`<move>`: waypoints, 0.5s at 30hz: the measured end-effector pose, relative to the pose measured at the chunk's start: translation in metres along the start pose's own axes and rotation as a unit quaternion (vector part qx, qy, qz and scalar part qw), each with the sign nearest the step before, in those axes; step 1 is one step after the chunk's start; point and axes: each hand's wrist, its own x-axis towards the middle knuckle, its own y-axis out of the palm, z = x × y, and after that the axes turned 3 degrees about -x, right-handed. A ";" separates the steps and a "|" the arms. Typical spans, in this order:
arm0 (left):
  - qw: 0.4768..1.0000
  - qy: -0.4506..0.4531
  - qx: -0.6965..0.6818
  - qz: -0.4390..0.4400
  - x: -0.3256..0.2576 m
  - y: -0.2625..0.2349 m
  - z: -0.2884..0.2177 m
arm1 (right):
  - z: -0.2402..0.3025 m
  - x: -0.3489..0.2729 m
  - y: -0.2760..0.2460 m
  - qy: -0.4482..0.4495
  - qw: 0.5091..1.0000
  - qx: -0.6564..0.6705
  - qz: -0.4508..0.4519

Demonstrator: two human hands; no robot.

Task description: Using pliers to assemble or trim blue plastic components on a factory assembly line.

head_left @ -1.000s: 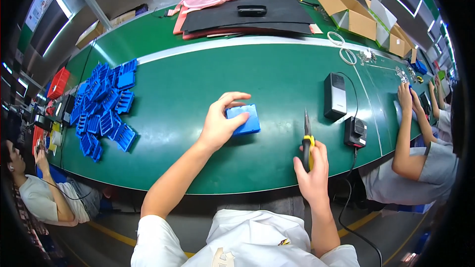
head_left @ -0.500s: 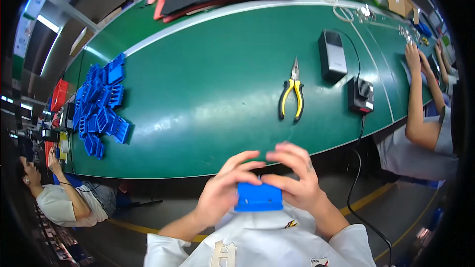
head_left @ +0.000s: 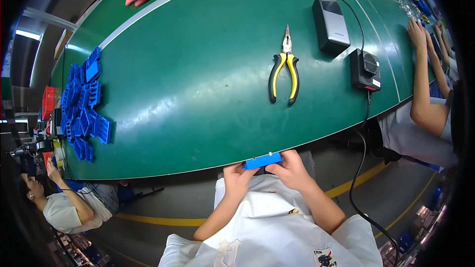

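At the table's near edge, my left hand [head_left: 236,179] and my right hand [head_left: 294,172] grip a small blue plastic part [head_left: 263,161] from its two ends. The part lies level, its narrow side showing, with small light bits along its upper edge. My thumbs rest against its near side; the other fingers are partly hidden beneath or behind it. Beyond my hands, needle-nose pliers [head_left: 287,47] with yellow and black handles lie on the green table [head_left: 188,94], jaws pointing away from me.
A heap of blue slotted plastic parts [head_left: 81,113] is at the left. On the right stand a grey and black power bank [head_left: 334,27] and a black vented box [head_left: 366,70], whose cable [head_left: 352,193] hangs off the table. Co-workers sit at both sides; a co-worker's arm [head_left: 420,76] reaches over the right end.
Both hands have moved forward to the table edge with the blue part and closed around its ends; before, the fingers were raised and blurred above it. The part has tipped, and the view has shifted.
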 end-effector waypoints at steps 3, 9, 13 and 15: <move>1.000 0.000 0.007 0.010 -0.002 -0.001 0.007 | -0.013 0.004 0.002 -0.061 0.997 -0.048 -0.001; 0.991 0.094 -0.077 0.061 -0.003 0.003 -0.005 | -0.032 -0.001 0.011 -0.051 0.999 0.015 -0.008; 0.992 0.119 -0.024 0.047 0.003 0.010 0.001 | -0.026 0.002 0.013 -0.073 0.996 0.054 -0.012; 0.990 0.138 0.000 0.031 0.005 0.013 0.004 | -0.028 0.001 0.015 -0.093 0.994 0.059 -0.016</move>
